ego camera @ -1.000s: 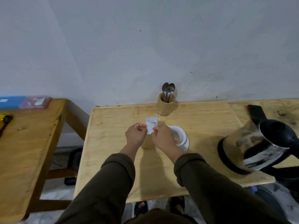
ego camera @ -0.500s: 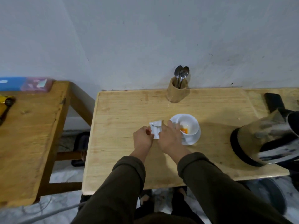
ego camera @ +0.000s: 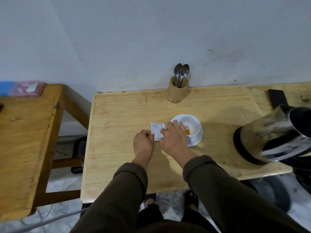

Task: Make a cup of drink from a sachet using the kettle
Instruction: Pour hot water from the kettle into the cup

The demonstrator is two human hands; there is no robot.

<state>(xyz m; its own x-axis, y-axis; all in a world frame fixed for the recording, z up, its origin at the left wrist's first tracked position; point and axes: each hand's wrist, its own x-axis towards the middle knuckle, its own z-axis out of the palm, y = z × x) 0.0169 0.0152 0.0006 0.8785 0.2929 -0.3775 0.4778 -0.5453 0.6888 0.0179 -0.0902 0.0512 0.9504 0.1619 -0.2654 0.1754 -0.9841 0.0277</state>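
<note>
A small white sachet point(ego camera: 156, 131) lies flat on the wooden table point(ego camera: 117, 115), just left of a white cup point(ego camera: 191, 126) on a white saucer point(ego camera: 196, 140). Orange powder sits in the bottom of the cup. My left hand point(ego camera: 143, 145) touches the sachet's lower left edge with curled fingers. My right hand point(ego camera: 174, 140) rests on the sachet's right side, its fingers reaching the cup's rim. A steel kettle point(ego camera: 276, 132) with a black base and handle stands at the table's right end.
A wooden holder point(ego camera: 177, 91) with two spoons point(ego camera: 181, 73) stands at the back against the wall. A second wooden table point(ego camera: 25, 140) is to the left, with a blue and pink box point(ego camera: 21, 88) on it. My feet show below the table's front edge.
The sachet has come down from in front of me to lie flat on the table beside the cup. Both hands lowered with it. My view tilted down.
</note>
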